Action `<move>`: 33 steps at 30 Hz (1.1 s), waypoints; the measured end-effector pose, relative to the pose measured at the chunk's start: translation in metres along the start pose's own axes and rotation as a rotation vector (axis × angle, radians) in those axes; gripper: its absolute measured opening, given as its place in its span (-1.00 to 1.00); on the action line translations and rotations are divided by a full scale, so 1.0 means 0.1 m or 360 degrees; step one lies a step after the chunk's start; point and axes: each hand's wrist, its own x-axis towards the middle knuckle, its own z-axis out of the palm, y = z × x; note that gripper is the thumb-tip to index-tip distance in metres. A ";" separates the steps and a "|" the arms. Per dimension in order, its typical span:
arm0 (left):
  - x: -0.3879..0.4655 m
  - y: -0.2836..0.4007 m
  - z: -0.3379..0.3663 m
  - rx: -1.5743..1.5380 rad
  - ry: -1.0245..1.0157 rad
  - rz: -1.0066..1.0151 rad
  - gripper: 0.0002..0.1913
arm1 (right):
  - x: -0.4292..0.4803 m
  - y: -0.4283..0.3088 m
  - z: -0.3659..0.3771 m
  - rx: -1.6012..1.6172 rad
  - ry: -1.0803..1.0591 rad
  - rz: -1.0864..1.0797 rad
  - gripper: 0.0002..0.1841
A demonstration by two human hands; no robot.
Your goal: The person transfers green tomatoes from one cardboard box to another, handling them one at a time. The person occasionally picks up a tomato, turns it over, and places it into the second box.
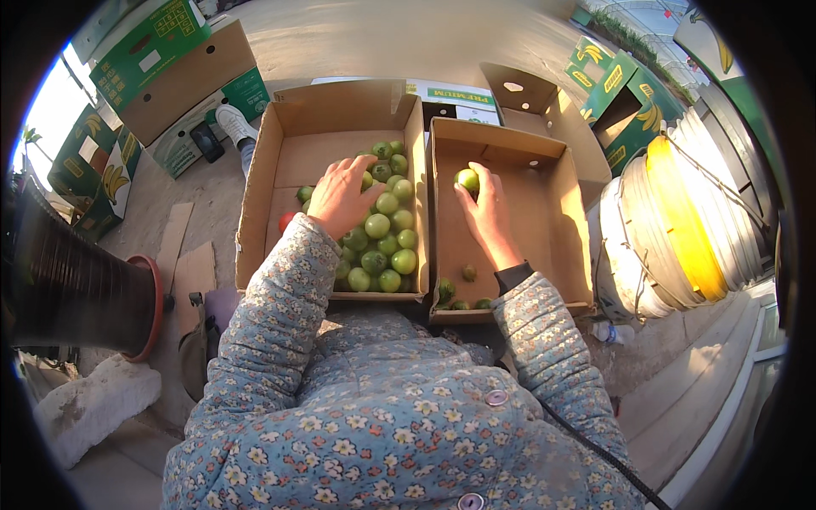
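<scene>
My left hand (343,196) reaches over the heap of green tomatoes (377,225) in the left cardboard box (305,160). Its thumb and fingers curve around a tomato at the heap's upper edge; whether they grip it is unclear. One red tomato (286,221) shows beside my left wrist. Between the thumb and fingertips of my right hand (488,213) is a single green tomato (467,180), above the floor of the right cardboard box (529,220). Several small green tomatoes (447,291) lie along that box's near side.
Banana cartons (185,83) are stacked at the far left, with a phone (207,141) and another person's shoe (235,124) by them. More cartons (628,95) stand far right. A white and yellow roll (682,217) sits close to the right box. At left are a dark ribbed container (83,287) and a stone block (99,405).
</scene>
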 end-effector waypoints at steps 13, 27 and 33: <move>-0.03 -0.20 0.29 0.0251 -0.0106 -0.0350 -0.43 | 0.06 -0.51 -0.11 0.0393 -0.0333 -0.0158 -0.60; -0.01 0.17 0.38 -0.0635 0.0094 0.0022 -0.45 | 0.06 -0.61 -0.10 0.0358 -0.0127 -0.0280 -0.62; -0.08 0.07 0.56 0.0053 -0.0152 0.0058 -0.50 | 0.08 -0.09 -0.03 -0.0058 0.0056 -0.0052 -0.67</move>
